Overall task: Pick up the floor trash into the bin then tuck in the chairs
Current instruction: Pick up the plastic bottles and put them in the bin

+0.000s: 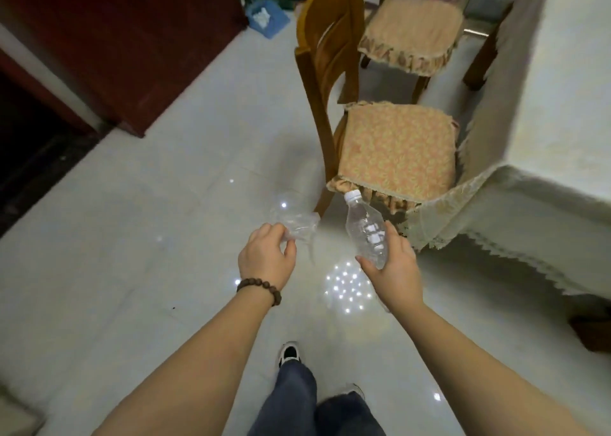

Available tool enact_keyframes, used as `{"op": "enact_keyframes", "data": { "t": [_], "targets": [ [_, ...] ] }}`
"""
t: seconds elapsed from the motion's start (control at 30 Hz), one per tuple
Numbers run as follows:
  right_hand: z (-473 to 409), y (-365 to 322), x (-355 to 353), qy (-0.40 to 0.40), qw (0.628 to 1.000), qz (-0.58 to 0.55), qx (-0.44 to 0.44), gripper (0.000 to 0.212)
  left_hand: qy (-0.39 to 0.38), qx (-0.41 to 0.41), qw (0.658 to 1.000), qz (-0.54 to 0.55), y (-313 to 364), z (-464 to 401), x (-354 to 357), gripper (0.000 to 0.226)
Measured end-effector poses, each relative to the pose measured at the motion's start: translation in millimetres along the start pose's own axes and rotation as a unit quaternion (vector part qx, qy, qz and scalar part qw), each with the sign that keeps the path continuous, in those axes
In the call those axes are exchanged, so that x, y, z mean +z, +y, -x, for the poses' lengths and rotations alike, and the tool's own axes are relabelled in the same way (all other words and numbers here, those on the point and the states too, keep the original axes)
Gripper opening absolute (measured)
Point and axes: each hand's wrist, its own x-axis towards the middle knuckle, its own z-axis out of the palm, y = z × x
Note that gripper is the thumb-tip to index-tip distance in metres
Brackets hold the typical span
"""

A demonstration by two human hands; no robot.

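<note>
My left hand grips a crumpled clear plastic bottle above the pale tiled floor. A second clear bottle with a white cap stands upright in my right hand. Just ahead is a wooden chair with a patterned cushion, pulled out from the table and turned sideways. A second cushioned chair stands farther back, also out from the table. A blue bin with white paper in it sits on the floor at the far end by the dark red cabinet.
A table under a cream lace-edged cloth fills the right side. A dark red cabinet lines the left. My legs and shoes show at the bottom. Shiny tiles run between cabinet and chairs toward the bin.
</note>
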Motion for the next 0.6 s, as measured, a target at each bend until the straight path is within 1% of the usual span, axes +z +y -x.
{"op": "enact_keyframes", "data": {
  "t": [0.17, 0.3, 0.47, 0.6],
  "targets": [
    [4, -58, 6, -0.036, 0.998, 0.021, -0.041, 0.084, 0.043, -0.036, 0.998, -0.003, -25, -3, -60, 0.007],
    [-15, -108, 26, -0.046, 0.996, 0.028, -0.064, 0.082, 0.060, -0.068, 0.996, -0.005, -60, -26, -90, 0.007],
    [-69, -188, 84, -0.059, 0.994, 0.035, -0.085, 0.083, 0.074, -0.087, 0.993, -0.007, -131, -98, -118, 0.008],
    [-118, -266, 134, -0.055, 0.994, 0.037, -0.090, 0.082, 0.072, -0.072, 0.995, -0.011, -190, -176, -146, 0.010]
  ]
}}
